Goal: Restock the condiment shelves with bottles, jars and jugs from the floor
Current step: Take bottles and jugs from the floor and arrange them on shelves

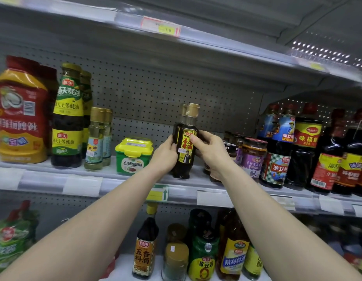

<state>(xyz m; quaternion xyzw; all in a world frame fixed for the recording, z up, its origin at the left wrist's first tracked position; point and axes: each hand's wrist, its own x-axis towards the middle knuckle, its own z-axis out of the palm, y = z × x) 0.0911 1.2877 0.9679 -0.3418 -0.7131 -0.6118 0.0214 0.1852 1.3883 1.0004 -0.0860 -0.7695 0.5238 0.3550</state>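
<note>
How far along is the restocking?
Done: oyster sauce bottles, a bean-paste tub and soy sauce bottles line the middle shelf. In hand: left hand and right hand grip a sesame oil bottle, its twin behind. Left: the bare stretch beside the tub; floor stock out of view.

Grey metal store shelving fills the view, its upper shelf (216, 63) slanting from 10 o'clock down to 3 o'clock, with a red-and-yellow price tag (160, 27) at 12 o'clock on the front edge. Below it stands a grey perforated back panel (155, 94), with bright dots of light (322, 51) at 2 o'clock. The white middle shelf (112, 169) carries a clear label rail (44, 181), with a green-and-yellow arrow tag (157, 192) towards 6 o'clock.
</note>
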